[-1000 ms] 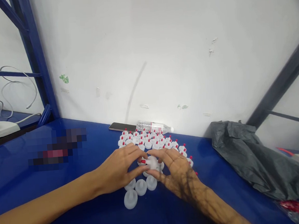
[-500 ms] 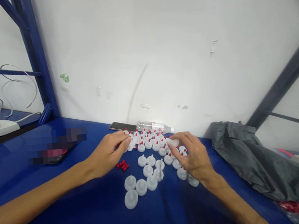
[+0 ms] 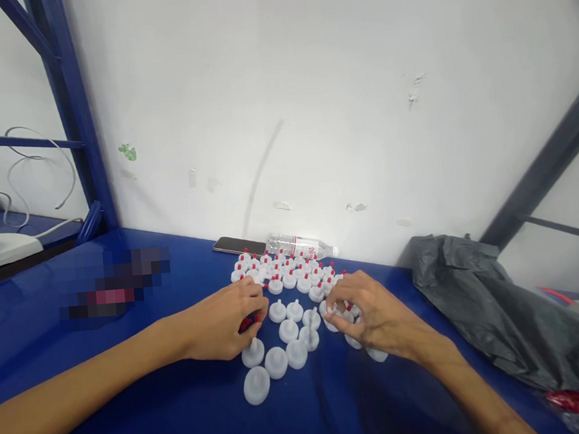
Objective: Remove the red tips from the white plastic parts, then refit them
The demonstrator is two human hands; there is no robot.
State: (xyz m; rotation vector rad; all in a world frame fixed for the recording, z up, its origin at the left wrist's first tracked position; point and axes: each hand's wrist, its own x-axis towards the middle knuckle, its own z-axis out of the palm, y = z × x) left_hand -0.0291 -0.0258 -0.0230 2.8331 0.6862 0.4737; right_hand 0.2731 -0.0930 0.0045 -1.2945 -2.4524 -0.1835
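Note:
My left hand is low over the small red caps, its fingers curled and thumb and index drawn together. Red shows in the gap between them, but whatever lies at the fingertips is hidden. Farther right, my right hand pinches a white nozzle lid at its spout among the other lids. Between the hands, several bare white lids stand on the table, most with spouts up. Behind them is a dense group of white lids with red tips.
A clear bottle and a phone lie by the wall. A grey plastic bag covers the right side of the blue table. Blurred dark items are at left, beside a blue frame post.
My left hand has come down and nearer onto the red caps. My right hand has lowered toward me with the white lid it held. A few red-tipped lids at the back left are now uncovered.

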